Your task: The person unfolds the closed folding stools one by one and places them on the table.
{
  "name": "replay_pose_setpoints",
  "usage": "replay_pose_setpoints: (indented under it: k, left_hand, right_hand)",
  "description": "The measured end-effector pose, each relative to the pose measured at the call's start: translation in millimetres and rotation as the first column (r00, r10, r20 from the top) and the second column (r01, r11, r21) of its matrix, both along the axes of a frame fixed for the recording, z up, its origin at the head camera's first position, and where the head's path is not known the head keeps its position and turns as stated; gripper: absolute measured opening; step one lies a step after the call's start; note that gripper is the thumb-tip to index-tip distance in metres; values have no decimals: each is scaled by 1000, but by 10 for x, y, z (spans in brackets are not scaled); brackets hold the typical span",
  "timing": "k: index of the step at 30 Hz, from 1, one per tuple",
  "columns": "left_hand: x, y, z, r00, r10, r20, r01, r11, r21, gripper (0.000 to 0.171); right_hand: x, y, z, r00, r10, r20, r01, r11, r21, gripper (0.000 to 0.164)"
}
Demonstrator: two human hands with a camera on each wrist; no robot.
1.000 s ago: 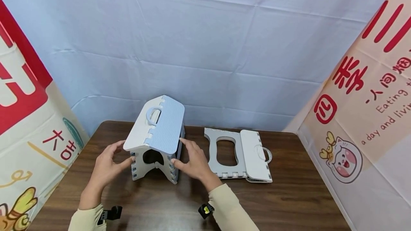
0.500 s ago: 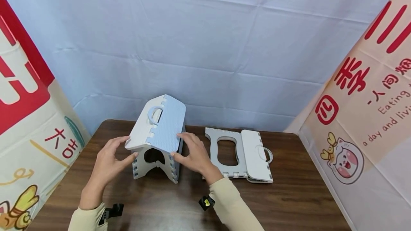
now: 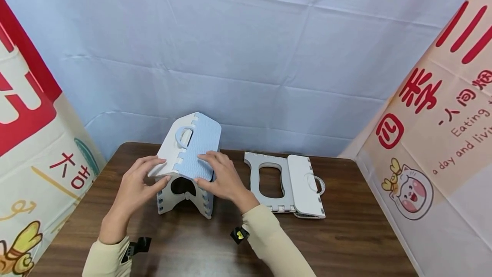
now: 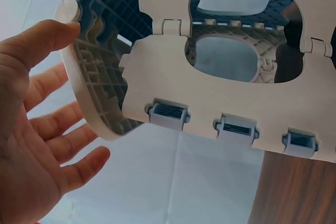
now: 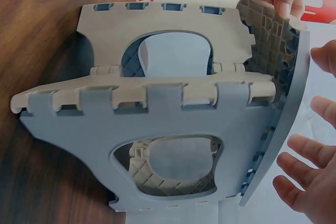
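A white and light-blue folding step stool (image 3: 197, 144) stands half folded on the left of the table, its top peaked like a roof with a loop handle (image 3: 180, 137). At the white panel's front edge is my left hand (image 3: 135, 187). In the left wrist view its thumb (image 4: 58, 34) touches that edge, the fingers spread on the far side. Over the blue panel lies my right hand (image 3: 223, 177), fingers loosely spread. The right wrist view shows those fingers (image 5: 304, 169) close to the panel; contact is unclear there. A second folding stool (image 3: 307, 185), white and grey, lies folded flat to the right.
The dark wooden table (image 3: 346, 234) ends against a pale blue cloth backdrop (image 3: 246, 54). Printed banners (image 3: 419, 140) flank it on both sides. Black wrist cameras (image 3: 239, 235) are strapped to both sleeves.
Both hands have risen from the stool's sides to its top panels, the right moving left onto the blue panel. The stool keeps its peaked shape. The flat stool has not moved.
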State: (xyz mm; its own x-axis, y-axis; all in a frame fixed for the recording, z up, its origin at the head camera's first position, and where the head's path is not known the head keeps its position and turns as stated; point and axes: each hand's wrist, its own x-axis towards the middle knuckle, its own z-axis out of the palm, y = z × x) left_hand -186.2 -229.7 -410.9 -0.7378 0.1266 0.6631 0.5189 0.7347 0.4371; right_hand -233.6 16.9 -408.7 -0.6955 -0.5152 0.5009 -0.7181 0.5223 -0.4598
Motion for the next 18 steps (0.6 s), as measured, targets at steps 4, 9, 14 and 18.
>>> replay_pose_setpoints:
  k: [4,9,14,18]
  left_hand:
    - [-41,4,0,998,-61,-7,60,998,-34,40]
    - [-48,8,-26,997,-80,-10,79,996,-47,38]
    - [-60,22,-56,997,-73,1,73,996,-44,36]
    - [-49,32,-73,998,-64,12,64,997,-42,36]
  right_hand:
    - [-29,-84,14,999,22,-43,-23,1000,-3,49]
    - [-45,-150,-32,992,15,-126,-14,1000,8,42]
    - [-61,-169,-55,985,-7,-174,7,1000,1,40]
    - [-64,-178,-84,984,2,-177,-6,1000,-19,39]
